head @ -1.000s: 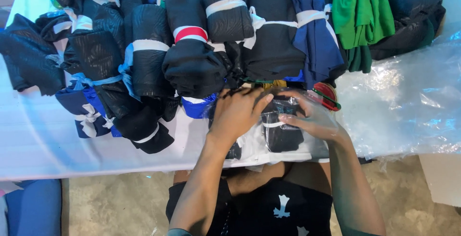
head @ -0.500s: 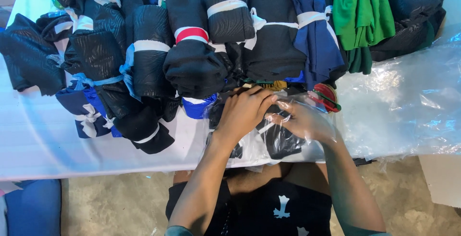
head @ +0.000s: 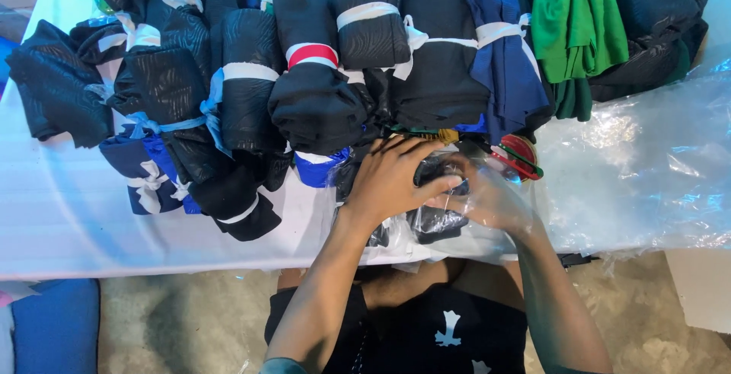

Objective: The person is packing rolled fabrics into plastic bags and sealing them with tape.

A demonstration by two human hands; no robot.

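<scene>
Left hand [head: 396, 180] presses flat on the dark folded garment [head: 438, 218] at the white tabletop's [head: 68, 222] near edge, right hand [head: 487, 199] is wrapped in the clear plastic bag [head: 487, 191], garment only partly bagged, tied bundles [head: 304, 92] stacked behind.

We see matt dark cloth bundles [head: 304, 107] tied with white cloth strips [head: 365, 12], glossy crinkled clear plastic sheeting [head: 647, 168], and a smooth white table cover [head: 68, 229].

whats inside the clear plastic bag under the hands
A dark folded cloth bundle shows through the clear plastic bag. The left hand and right hand cover its upper part.
</scene>
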